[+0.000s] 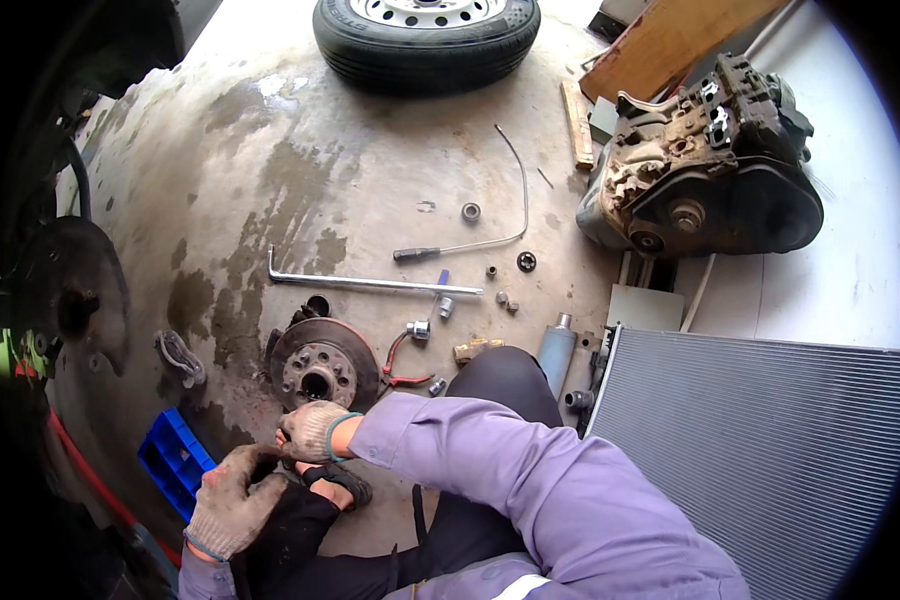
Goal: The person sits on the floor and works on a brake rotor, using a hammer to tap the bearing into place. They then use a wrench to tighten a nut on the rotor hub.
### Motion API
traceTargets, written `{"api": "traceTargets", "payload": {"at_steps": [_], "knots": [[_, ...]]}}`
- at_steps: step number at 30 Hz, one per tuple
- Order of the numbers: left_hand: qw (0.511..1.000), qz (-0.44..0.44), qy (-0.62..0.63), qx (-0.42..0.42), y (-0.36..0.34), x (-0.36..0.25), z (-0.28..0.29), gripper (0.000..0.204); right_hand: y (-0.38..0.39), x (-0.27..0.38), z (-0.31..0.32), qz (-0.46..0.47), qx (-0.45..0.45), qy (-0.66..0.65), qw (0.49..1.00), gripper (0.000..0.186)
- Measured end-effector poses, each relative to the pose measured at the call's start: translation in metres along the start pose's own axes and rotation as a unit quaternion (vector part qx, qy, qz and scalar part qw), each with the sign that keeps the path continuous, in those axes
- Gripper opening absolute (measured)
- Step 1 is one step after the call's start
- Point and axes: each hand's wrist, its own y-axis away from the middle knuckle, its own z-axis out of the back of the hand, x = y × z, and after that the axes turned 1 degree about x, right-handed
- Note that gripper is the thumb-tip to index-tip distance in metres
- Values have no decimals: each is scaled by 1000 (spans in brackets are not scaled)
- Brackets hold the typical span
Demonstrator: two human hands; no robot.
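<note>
At far left we see a dark round disc (pixel 70 290), in shadow, with a red strip (pixel 92 465) below it. Next, on the concrete floor (pixel 160 150), lie a metal loop-shaped piece (pixel 180 358) and, nearer us, a tilted blue tray (pixel 175 460) with compartments.

Just beside the tray is our left hand (pixel 232 502), in a soiled knit glove, thumb and fingers bent around a dark piece (pixel 266 453) that seems to reach toward the other hand, though it is too shaded for us to name. Our right hand (pixel 315 431), gloved too, is curled just below the rusty brake disc (pixel 322 362); its fingertips are hidden, so we cannot tell whether it grips anything. The disc lies on the floor, its studded hub facing up.

Beyond it we have a long bent bar (pixel 370 283) and, farther off, a tire (pixel 425 65) on its rim. To the disc's right lie a red-handled tool (pixel 391 352), a chrome socket (pixel 418 329) and a black-handled flexible tool (pixel 417 255).

Farther right we find a gray-blue cylinder (pixel 556 352), a grimy engine (pixel 705 170) and, at the right, a finned radiator (pixel 760 430).
</note>
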Motion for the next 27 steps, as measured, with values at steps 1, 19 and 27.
{"api": "traceTargets", "payload": {"at_steps": [1, 19, 27], "knots": [[1000, 15, 10, -11, 1, 7, 1, 34, 0, 5, 0, -1, 1, 11, 1000, 40], [984, -146, -106, -5, 5, 10, 10, 27, 0, 0, -4, 11, 89, 21, 996, 36], [998, 3, -25, -58, 9, 16, 33, 37, 33, 24, 28, -12, 127, 34, 991, 49]]}}
